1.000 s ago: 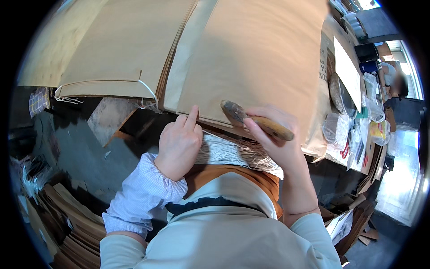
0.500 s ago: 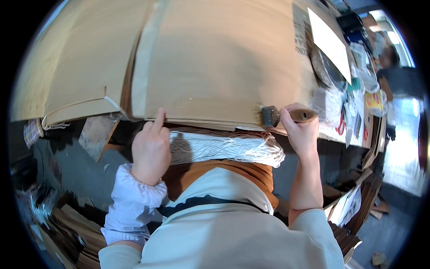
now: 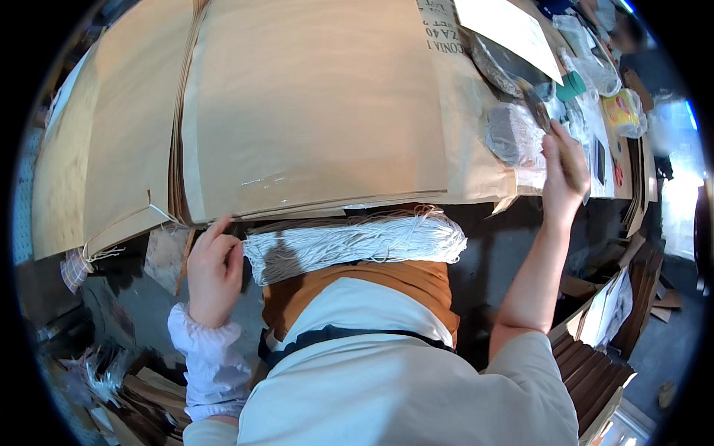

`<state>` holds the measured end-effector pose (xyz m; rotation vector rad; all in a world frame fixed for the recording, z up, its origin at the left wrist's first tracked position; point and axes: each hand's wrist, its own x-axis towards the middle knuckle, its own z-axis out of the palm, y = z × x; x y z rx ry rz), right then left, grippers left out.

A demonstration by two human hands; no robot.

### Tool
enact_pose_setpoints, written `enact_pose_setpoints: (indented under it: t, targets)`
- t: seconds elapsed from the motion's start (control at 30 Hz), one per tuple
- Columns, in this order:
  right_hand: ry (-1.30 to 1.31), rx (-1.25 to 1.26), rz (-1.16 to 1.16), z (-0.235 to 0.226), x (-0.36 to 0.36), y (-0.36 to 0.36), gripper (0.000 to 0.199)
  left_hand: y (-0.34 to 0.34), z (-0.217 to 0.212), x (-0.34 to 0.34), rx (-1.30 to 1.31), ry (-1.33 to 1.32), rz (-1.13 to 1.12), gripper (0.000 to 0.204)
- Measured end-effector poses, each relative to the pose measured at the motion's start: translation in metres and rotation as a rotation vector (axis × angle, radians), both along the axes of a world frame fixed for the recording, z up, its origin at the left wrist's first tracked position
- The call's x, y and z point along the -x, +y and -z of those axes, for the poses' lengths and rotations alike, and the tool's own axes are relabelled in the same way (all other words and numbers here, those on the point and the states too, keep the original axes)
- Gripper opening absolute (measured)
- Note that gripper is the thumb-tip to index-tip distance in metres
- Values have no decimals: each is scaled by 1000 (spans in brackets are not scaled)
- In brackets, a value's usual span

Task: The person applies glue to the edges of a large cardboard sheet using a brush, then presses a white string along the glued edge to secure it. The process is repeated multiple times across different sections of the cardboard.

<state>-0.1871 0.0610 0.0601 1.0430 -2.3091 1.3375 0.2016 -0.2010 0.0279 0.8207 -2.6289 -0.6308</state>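
My right hand [image 3: 568,167] is closed around a flat brush [image 3: 535,106]. The brush's far end reaches the rim of a dark bowl [image 3: 497,68] on the right of the table, and its bristles are hard to make out. A large brown paper sheet [image 3: 320,104] lies in front of me, with shiny wet streaks near its front edge. My left hand [image 3: 214,271] is at the sheet's near left corner, its index finger stretched toward the edge and the other fingers bent; nothing shows in it. A thick bundle of white string [image 3: 357,244] lies across my lap.
To the left is another stack of brown paper [image 3: 134,141] tied with string. A plastic-wrapped white bundle [image 3: 513,134], a white sheet [image 3: 509,33], a green-capped item [image 3: 571,86] and a yellow packet [image 3: 623,111] are at the right. Folded cardboard [image 3: 587,379] stands low on the right.
My right hand has carried the brush from the sheet's front edge, right and away, to the bowl. My left hand has drawn back from over the sheet toward its corner. The view has shifted.
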Motion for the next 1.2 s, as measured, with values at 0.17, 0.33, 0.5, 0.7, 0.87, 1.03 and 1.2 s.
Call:
enact_pose_setpoints:
  t: [0.17,0.33,0.5,0.7,0.87,1.03,1.2]
  targets:
    - [517,-747,151,24,5,50,32,12,-58,-11,-661,133,117,7]
    - [-274,-216,-771,32,-150,-18,38,21,-90,2,-733,437,509,8]
    - [-618,-264,-1157,50,-178,-20,18,12,-117,-24,-270,288,191,5]
    - [-551,-200,-516,-3,-88,-9,8,-40,-62,-1,-68,162,66,9]
    - [-785,-307,-328,55,-58,-49,8,-74,24,23,-360,174,0,9]
    - [-272,-265,-246,89,-61,-55,12,-66,34,23,49,166,16,9]
    - [-1293,-20,-429,57,-58,-43,24,-45,11,38,581,38,122,19]
